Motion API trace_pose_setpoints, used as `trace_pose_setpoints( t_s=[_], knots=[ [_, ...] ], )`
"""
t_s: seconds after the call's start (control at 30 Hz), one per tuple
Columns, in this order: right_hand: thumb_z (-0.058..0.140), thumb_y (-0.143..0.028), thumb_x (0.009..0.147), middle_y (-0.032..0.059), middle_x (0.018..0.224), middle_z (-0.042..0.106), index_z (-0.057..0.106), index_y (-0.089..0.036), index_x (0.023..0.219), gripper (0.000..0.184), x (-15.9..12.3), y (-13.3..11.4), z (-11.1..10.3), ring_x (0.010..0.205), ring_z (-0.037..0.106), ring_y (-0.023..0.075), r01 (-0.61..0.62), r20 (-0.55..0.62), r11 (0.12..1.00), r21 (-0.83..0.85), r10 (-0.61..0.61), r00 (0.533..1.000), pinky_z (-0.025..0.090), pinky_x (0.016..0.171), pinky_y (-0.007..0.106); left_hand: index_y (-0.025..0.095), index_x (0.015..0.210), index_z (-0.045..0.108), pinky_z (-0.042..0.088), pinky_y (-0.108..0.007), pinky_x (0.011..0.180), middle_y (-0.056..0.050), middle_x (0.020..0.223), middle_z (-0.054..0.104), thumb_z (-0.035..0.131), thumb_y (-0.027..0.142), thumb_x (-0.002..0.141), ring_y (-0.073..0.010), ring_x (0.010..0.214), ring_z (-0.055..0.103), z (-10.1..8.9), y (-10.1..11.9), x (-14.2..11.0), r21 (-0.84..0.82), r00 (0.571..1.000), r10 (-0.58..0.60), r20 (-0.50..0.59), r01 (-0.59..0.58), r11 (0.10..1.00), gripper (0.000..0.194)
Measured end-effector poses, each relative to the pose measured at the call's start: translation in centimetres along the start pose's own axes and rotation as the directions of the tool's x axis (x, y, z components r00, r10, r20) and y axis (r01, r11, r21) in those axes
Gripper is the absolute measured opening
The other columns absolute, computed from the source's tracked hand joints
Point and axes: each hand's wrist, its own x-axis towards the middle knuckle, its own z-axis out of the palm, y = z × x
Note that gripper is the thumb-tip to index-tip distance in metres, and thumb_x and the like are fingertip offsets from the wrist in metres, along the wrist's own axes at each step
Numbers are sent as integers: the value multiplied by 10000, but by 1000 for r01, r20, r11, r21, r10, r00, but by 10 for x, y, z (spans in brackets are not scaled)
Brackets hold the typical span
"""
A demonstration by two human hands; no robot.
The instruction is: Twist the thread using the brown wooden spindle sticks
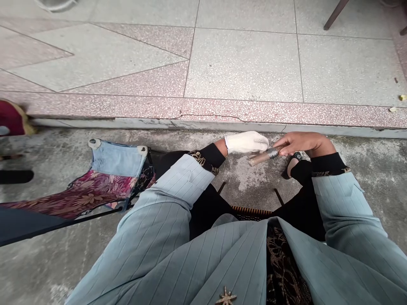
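Tape-banded rod (261, 158), head view, at 3 o'clock of centre, lower end toward 8 o'clock, right hand (302, 142) at its 2 o'clock end, thumb and fingers gripping it, gloved left hand (247, 142) at its 10 o'clock, fingers partly curled, grasp unclear.

Stained grey concrete (375, 159) carries a floral-fabric chair (95, 186), and pale scraps (393, 109) lie on the terrazzo step (241, 63)
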Motion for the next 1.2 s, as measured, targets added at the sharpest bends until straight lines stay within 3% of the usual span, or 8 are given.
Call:
trace_pose_setpoints(
  t_s=[0.13,0.2,0.3,0.4,0.73,0.9,1.03,1.2],
  knots=[
    [764,-566,729,-6,715,583,723,-159,1050,520,-14,-9,-2,598,483,106,124,-207,943,310,-61,977,404,576,252,122,968,668,366,-230,546,-29,755,621,553,442,911,-76,540,448,-2,4,-1,-353,989,-14,-149,-40,935,345],
    [774,-597,711,-11,679,551,699,-160,1001,529,-17,-10,-2,566,462,102,263,-417,877,401,-81,905,408,559,258,120,931,669,360,-217,510,-28,705,594,537,443,935,-64,505,417,-1,8,-2,-437,989,-5,-151,-62,898,349],
    [775,-633,697,-7,670,539,650,-178,940,531,-13,-6,-3,554,462,106,403,-649,800,445,-21,760,417,542,261,113,838,671,320,-200,465,1,593,509,555,466,933,-58,473,386,3,14,-4,-440,993,11,-118,-62,896,383],
    [789,-629,678,4,677,549,620,-181,897,526,-7,0,-4,557,472,115,361,-684,800,479,83,724,408,513,256,112,818,674,272,-200,451,14,556,476,556,468,924,-59,460,365,5,18,-6,-387,995,3,-104,-43,921,389],
    [757,-506,731,10,668,557,657,-148,840,388,8,9,-2,540,457,102,146,-665,894,424,198,720,381,543,260,138,816,692,331,-229,559,-24,715,617,456,426,910,-101,584,476,9,3,2,-18,997,35,-63,-36,999,384],
    [676,-448,796,31,712,620,734,-153,1069,406,14,18,-3,633,534,155,-258,-621,958,128,280,732,396,625,287,155,808,696,332,-246,576,-24,740,639,455,400,890,-119,600,504,10,5,3,130,998,-56,-38,60,990,353],
    [680,-446,781,57,841,703,779,-195,981,336,17,18,-2,789,609,219,-368,-406,919,-141,285,868,417,712,308,147,765,700,329,-269,600,-37,697,625,503,353,861,-135,612,500,11,9,2,232,999,-43,-31,49,972,301],
    [729,-517,740,40,748,683,788,-183,955,402,16,14,1,670,563,168,-216,47,971,-100,221,974,415,639,285,147,742,698,347,-260,624,-26,686,625,550,318,836,-132,640,510,4,6,-2,198,999,32,20,-35,980,244]
  ],
)
